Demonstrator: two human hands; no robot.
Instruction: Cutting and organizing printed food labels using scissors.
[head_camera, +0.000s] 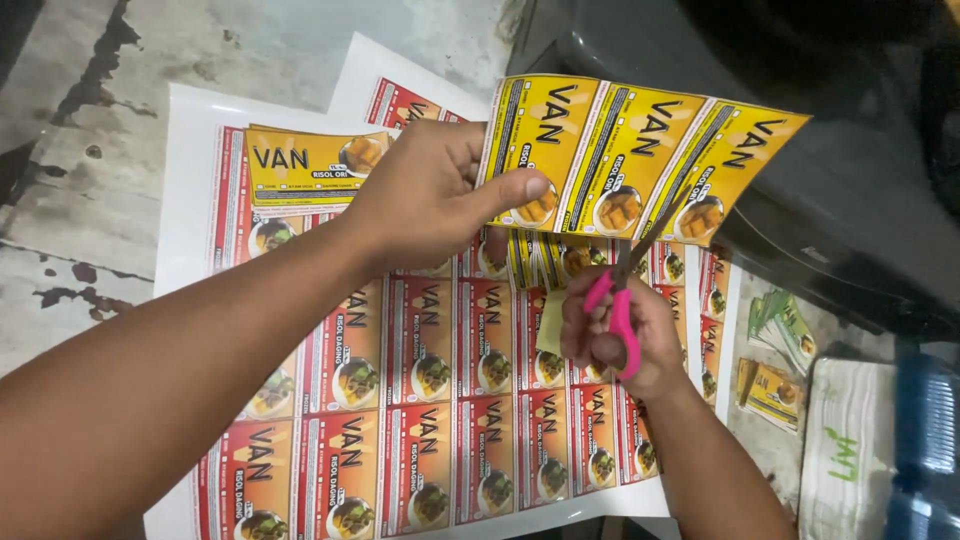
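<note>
Left hand pinches my yellow strip in the air; right hand grips pink scissors, blades in its lower edge. Red sheet lies below, floor beyond its left edge.

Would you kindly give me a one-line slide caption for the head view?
Left hand holds a yellow label strip while right hand cuts it with pink-handled scissors.
</note>
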